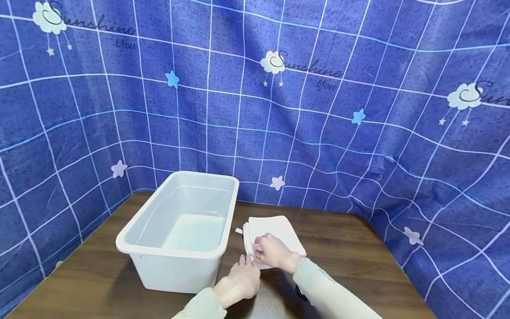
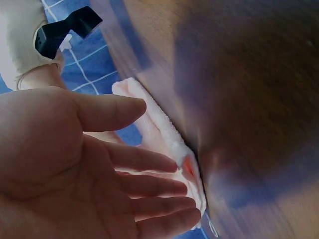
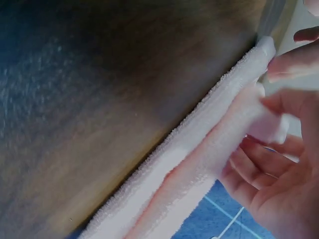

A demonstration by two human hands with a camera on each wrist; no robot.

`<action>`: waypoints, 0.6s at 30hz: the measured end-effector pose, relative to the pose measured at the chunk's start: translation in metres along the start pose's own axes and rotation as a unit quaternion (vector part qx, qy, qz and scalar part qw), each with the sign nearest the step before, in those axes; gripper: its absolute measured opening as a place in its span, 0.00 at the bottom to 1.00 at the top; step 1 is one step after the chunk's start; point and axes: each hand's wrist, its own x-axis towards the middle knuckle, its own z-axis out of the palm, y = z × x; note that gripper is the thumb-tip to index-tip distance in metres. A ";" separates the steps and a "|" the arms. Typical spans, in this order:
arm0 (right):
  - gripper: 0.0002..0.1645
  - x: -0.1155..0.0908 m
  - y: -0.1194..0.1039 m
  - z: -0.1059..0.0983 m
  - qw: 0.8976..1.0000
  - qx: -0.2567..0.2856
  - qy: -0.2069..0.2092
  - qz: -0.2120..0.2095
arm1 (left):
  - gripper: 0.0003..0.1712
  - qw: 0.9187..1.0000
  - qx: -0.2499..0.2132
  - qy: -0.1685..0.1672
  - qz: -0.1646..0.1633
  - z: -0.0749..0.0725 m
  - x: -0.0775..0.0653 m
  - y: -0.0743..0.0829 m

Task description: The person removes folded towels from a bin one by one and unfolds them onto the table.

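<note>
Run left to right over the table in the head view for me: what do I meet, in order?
White tub → left grip → folded pale cloth → right sleeve.

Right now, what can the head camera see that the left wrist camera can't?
Only the head view shows the white tub and the cloud pictures. Only the left wrist view shows the palm of the left hand; the head view sees its back. Both show that hand, the folded cloth, the brown table and the blue curtain.
</note>
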 end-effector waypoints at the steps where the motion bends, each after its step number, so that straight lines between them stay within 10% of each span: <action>1: 0.05 0.000 0.001 0.001 1.000 0.002 0.010 0.001 | 0.28 1.000 0.003 0.002 0.008 0.001 0.001 0.000; 18: 0.04 -0.004 0.038 -0.035 0.966 0.127 0.150 0.169 | 0.29 0.998 -0.040 -0.039 0.018 0.006 0.013 -0.002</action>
